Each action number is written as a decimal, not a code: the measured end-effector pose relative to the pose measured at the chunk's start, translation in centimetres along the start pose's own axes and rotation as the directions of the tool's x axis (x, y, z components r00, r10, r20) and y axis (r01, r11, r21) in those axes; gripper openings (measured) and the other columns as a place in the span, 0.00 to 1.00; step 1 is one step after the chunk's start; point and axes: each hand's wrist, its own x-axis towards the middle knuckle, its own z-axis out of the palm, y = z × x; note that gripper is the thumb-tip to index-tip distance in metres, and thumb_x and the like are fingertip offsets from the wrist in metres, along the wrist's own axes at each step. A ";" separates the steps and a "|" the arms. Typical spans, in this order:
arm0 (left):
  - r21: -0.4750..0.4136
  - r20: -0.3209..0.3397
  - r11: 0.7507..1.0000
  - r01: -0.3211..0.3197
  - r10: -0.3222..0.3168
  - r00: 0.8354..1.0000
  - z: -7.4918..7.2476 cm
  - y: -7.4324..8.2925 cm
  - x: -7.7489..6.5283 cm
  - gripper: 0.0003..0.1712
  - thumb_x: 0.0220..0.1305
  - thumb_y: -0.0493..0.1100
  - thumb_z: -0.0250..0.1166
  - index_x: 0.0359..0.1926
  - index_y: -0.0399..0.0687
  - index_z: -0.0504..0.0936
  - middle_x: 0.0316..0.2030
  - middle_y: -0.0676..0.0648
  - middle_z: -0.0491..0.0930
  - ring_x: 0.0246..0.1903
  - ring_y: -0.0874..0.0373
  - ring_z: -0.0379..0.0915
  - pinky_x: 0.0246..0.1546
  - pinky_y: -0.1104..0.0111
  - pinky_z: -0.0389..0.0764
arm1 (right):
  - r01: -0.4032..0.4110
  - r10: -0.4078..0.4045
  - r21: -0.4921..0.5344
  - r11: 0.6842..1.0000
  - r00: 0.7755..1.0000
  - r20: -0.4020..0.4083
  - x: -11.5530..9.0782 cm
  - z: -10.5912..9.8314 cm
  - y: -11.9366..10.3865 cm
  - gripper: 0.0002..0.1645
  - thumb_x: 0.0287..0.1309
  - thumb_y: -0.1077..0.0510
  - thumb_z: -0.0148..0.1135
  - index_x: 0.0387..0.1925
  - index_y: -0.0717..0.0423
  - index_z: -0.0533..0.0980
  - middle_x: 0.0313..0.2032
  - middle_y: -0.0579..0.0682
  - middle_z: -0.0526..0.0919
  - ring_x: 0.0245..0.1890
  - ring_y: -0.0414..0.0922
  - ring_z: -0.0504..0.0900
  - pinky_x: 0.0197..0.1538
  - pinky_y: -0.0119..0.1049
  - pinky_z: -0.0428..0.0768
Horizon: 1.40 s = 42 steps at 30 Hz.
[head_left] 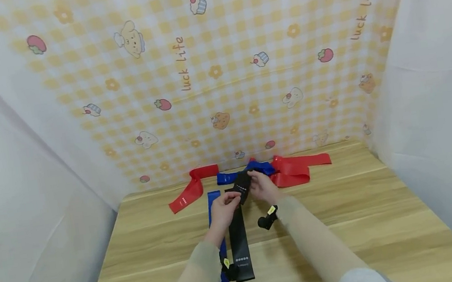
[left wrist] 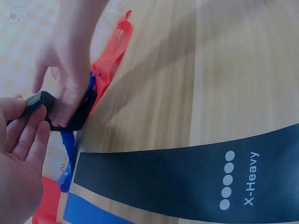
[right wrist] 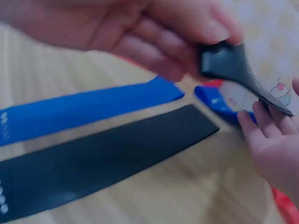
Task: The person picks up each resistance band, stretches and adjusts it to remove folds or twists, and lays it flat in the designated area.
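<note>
A black resistance band [head_left: 242,183] is lifted off the wooden table, folded or twisted, between both hands. My left hand [head_left: 223,212] pinches one end between thumb and fingertips; the same left hand [right wrist: 163,32] shows along the top of the right wrist view. At the band's other end is my right hand [head_left: 264,188], its fingers touching the band from beneath and its thumb apart from them. In the left wrist view the right hand [left wrist: 70,70] reaches down from above. Below the hands, a second black band [head_left: 240,240] marked X-Heavy lies flat, alongside a blue band [head_left: 215,210].
A red band [head_left: 191,191] lies at the back left of the table [head_left: 350,220]. At the back right are more red bands [head_left: 293,170], overlapped by a crumpled blue band [head_left: 262,167]. A yellow-checked cloth [head_left: 201,91] hangs behind, with white sheets [head_left: 439,82] at the sides.
</note>
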 end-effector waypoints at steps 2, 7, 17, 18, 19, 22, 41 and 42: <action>0.018 -0.022 1.000 -0.015 0.016 1.000 -0.1 0.1 0.0 0.08 0.65 0.37 0.64 0.43 0.41 0.86 0.41 0.43 0.84 0.37 0.55 0.80 0.42 0.63 0.82 | 0.015 -0.015 0.026 1.000 1.000 0.000 0.3 0.5 -0.9 0.41 0.71 0.63 0.47 0.76 0.54 0.40 0.74 0.57 0.46 0.73 0.51 0.50 0.71 0.43 0.52; 0.039 -0.058 0.999 -0.023 0.026 0.998 -0.3 0.3 0.2 0.07 0.65 0.39 0.65 0.42 0.44 0.87 0.41 0.46 0.84 0.37 0.55 0.80 0.42 0.63 0.82 | 0.065 -0.064 0.066 0.996 0.998 -0.016 0.7 1.6 -2.8 0.43 0.70 0.67 0.47 0.76 0.49 0.39 0.75 0.55 0.47 0.73 0.49 0.50 0.71 0.41 0.53; 0.053 -0.043 0.998 -0.024 0.026 0.999 -0.6 0.7 -0.3 0.07 0.65 0.39 0.65 0.42 0.46 0.87 0.43 0.47 0.83 0.39 0.56 0.80 0.44 0.63 0.81 | 0.109 -0.103 0.093 0.990 0.993 -0.061 0.4 2.5 -5.3 0.44 0.70 0.66 0.49 0.77 0.46 0.40 0.75 0.50 0.48 0.71 0.44 0.55 0.68 0.36 0.59; 0.053 -0.039 0.998 -0.026 0.028 0.999 -0.6 0.7 -0.4 0.07 0.65 0.38 0.65 0.42 0.46 0.87 0.44 0.47 0.83 0.39 0.56 0.80 0.44 0.63 0.81 | 0.108 -0.101 0.093 0.990 0.992 -0.072 0.1 2.6 -5.4 0.43 0.70 0.65 0.50 0.76 0.46 0.41 0.75 0.50 0.48 0.71 0.44 0.55 0.68 0.36 0.58; 0.053 -0.035 0.998 -0.027 0.029 0.999 -0.6 0.7 -0.6 0.07 0.65 0.38 0.65 0.42 0.46 0.87 0.44 0.46 0.83 0.40 0.56 0.81 0.45 0.63 0.81 | 0.109 -0.101 0.093 0.990 0.991 -0.085 -0.1 2.6 -5.5 0.43 0.70 0.65 0.51 0.76 0.47 0.42 0.75 0.50 0.49 0.71 0.45 0.55 0.68 0.37 0.58; 0.064 -0.030 0.998 -0.028 0.030 0.999 -0.6 0.5 -1.0 0.07 0.65 0.39 0.65 0.42 0.46 0.87 0.44 0.47 0.83 0.40 0.56 0.81 0.44 0.63 0.81 | 0.107 -0.098 0.079 0.991 0.989 -0.110 -0.7 2.2 -5.9 0.42 0.69 0.63 0.53 0.76 0.48 0.44 0.75 0.50 0.48 0.73 0.46 0.52 0.69 0.38 0.55; 0.075 0.057 0.997 -0.008 0.004 0.998 -0.9 -1.0 -5.4 0.09 0.66 0.36 0.63 0.45 0.46 0.85 0.36 0.47 0.80 0.34 0.56 0.77 0.38 0.66 0.82 | 0.136 -0.118 0.066 0.988 0.966 -0.230 -3.9 -2.4 -5.3 0.38 0.65 0.65 0.58 0.73 0.53 0.56 0.69 0.55 0.64 0.66 0.47 0.67 0.66 0.39 0.64; 0.076 0.061 0.997 -0.018 0.013 0.998 -0.9 -1.1 -5.6 0.10 0.65 0.36 0.63 0.46 0.46 0.84 0.34 0.47 0.80 0.33 0.56 0.77 0.37 0.66 0.82 | 0.136 -0.118 0.061 0.989 0.964 -0.237 -4.1 -2.6 -5.1 0.37 0.65 0.65 0.58 0.73 0.53 0.58 0.68 0.55 0.65 0.64 0.47 0.68 0.66 0.39 0.65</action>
